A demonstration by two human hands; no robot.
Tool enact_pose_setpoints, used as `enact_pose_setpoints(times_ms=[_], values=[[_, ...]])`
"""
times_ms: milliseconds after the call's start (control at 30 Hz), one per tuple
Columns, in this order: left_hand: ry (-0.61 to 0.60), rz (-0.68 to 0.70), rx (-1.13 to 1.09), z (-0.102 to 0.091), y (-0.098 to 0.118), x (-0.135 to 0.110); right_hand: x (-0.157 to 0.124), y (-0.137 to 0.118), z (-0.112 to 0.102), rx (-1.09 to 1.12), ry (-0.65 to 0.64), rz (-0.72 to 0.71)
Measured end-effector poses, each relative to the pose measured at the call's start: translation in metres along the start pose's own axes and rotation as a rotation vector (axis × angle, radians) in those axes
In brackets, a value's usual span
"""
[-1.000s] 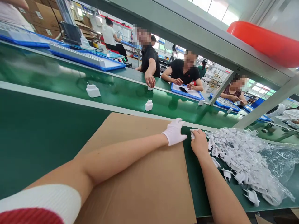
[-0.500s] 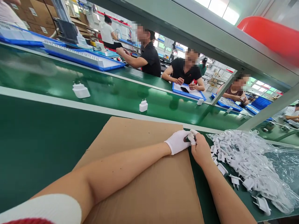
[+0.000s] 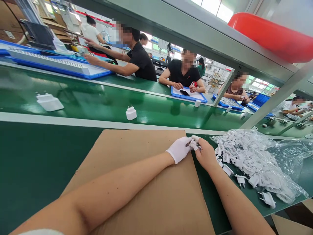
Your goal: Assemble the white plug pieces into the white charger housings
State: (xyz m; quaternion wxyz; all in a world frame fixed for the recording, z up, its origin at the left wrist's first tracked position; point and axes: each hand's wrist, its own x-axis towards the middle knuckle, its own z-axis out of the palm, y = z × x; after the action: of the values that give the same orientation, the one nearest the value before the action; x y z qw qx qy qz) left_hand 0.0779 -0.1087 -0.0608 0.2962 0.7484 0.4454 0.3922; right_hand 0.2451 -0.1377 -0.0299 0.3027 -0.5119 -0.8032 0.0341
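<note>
Plug piece (image 3: pixel 195 145), tiny and white, is pinched between both hands at the far right corner of the cardboard sheet (image 3: pixel 137 189) on the green bench.

Going from the left: the cardboard boxes (image 3: pixel 7 23) up in the corner have stickers on them, way too small to read. Next to them a blue tray (image 3: pixel 56 65) sits on the far side of the green belt (image 3: pixel 97 98). On the belt there's a big charger (image 3: pixel 49 102) lying flat and a smaller charger (image 3: pixel 131 113) standing prongs up.

The left forearm stretches diagonally across the cardboard. The left hand (image 3: pixel 179 150) is in a white glove, fingers bunched together and clamped on the plug piece. A co-worker's black shirt (image 3: pixel 184 73) across the belt has a little red mark on the chest, can't read it.

The right hand (image 3: pixel 207 154) is bare apart from white covers on the fingertips, fingers curled in and nipping the same piece from the other side. Just right of it a clear bag (image 3: pixel 288 156) spills a heap of white plug parts (image 3: pixel 244 160). A red bin (image 3: pixel 274 36) sits up on the shelf.
</note>
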Motion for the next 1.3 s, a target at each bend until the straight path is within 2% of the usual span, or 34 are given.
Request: enact_pose_setpoints(times_ms=[200,300,367,433,467,600,667,767,967,1033,1100,1233,1300], values=[[-0.008,-0.097,-0.031,0.003,-0.001,-0.001,-0.001,0.003,-0.009,0.057,0.259,0.079],[-0.021,-0.083,-0.016,0.004,-0.002,-0.001,-0.002,0.005,-0.014,0.043,0.417,0.034],[-0.028,-0.072,-0.021,0.004,-0.003,-0.001,-0.001,0.005,-0.018,-0.007,0.464,-0.020],[-0.023,-0.066,-0.026,0.005,-0.005,-0.001,-0.001,0.004,-0.020,-0.111,0.403,-0.034],[-0.013,-0.063,-0.028,0.005,-0.006,-0.001,-0.001,0.003,-0.021,-0.181,0.324,-0.017],[0.067,-0.051,-0.025,0.005,-0.011,0.000,-0.002,-0.001,-0.019,-0.431,-0.166,0.140],[0.084,-0.055,-0.021,0.005,-0.013,0.000,-0.002,-0.002,-0.016,-0.459,-0.310,0.196],[0.069,-0.056,-0.024,0.004,-0.014,-0.001,-0.002,-0.004,-0.014,-0.392,-0.298,0.220],[0.060,-0.058,-0.023,0.002,-0.016,0.000,0.002,-0.006,-0.019,-0.229,-0.036,0.176],[0.056,-0.071,-0.017,0.002,-0.017,0.001,0.002,-0.008,-0.019,-0.218,0.014,0.152],[0.048,-0.070,-0.025,0.001,-0.017,0.001,0.002,-0.010,-0.019,-0.227,-0.043,0.160],[0.036,-0.062,-0.033,-0.002,-0.017,-0.001,0.003,-0.015,-0.017,-0.290,-0.295,0.256],[0.035,-0.082,-0.027,-0.004,-0.015,-0.001,0.004,-0.016,-0.019,-0.296,-0.284,0.270]])
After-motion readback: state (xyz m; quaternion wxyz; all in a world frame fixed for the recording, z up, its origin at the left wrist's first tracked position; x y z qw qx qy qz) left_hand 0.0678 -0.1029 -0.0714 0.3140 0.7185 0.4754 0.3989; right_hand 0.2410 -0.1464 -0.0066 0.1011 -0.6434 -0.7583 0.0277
